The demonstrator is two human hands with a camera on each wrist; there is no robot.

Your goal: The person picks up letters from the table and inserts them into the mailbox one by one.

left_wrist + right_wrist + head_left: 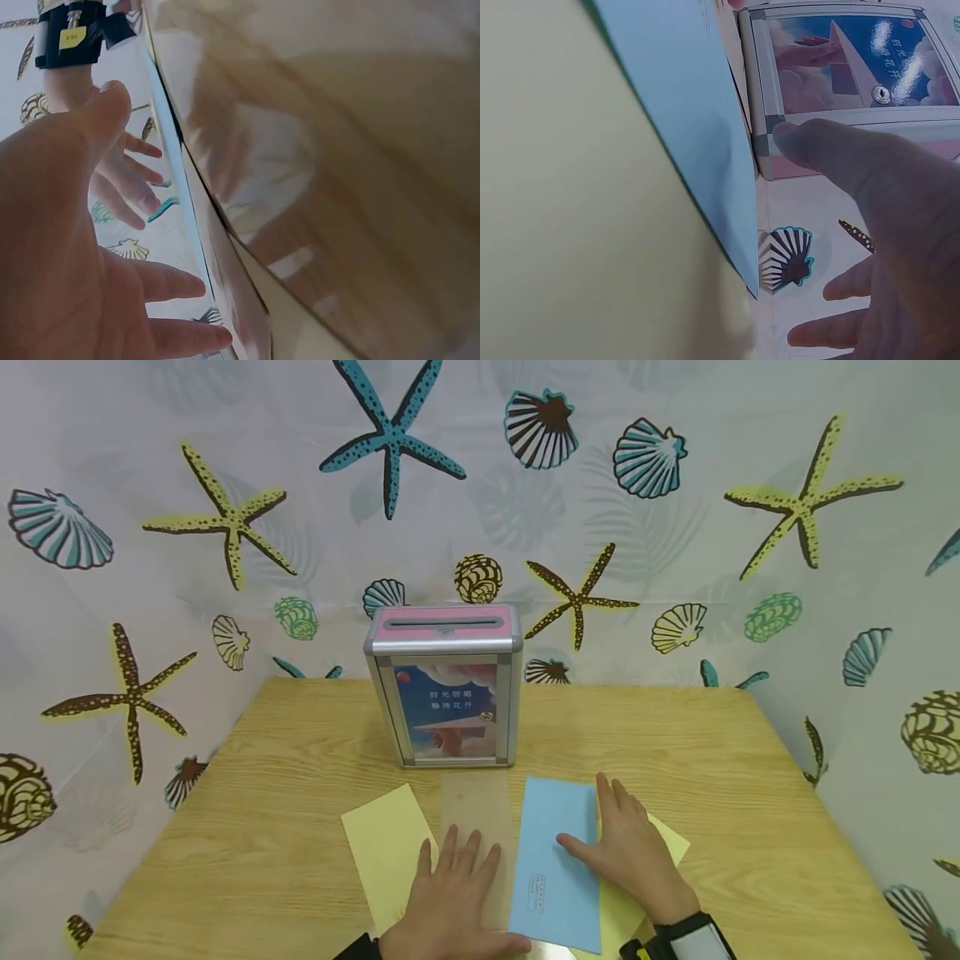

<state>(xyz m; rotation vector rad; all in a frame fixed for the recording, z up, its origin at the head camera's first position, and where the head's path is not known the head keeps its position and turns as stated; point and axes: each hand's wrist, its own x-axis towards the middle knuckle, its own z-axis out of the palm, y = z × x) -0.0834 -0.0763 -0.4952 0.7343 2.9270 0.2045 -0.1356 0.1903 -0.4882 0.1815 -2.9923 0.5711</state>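
Observation:
My left hand [453,902] is over the brown envelope [476,802] and the right edge of the left yellow envelope [390,843], its fingers spread. My right hand [637,852] hovers at the right edge of the blue envelope [555,852], thumb apart from the other fingers. Under the blue envelope, another yellow envelope [618,914] is partly covered. In the right wrist view, a gap shows between the right hand [900,210] and the blue envelope [690,120]. Neither hand grips anything. The envelopes' near ends are partly hidden.
A silver-framed box [446,693] with a pink slotted top and a picture front stands behind the envelopes. The wooden table [300,777] is backed by a white cloth [675,543] printed with starfish and shells.

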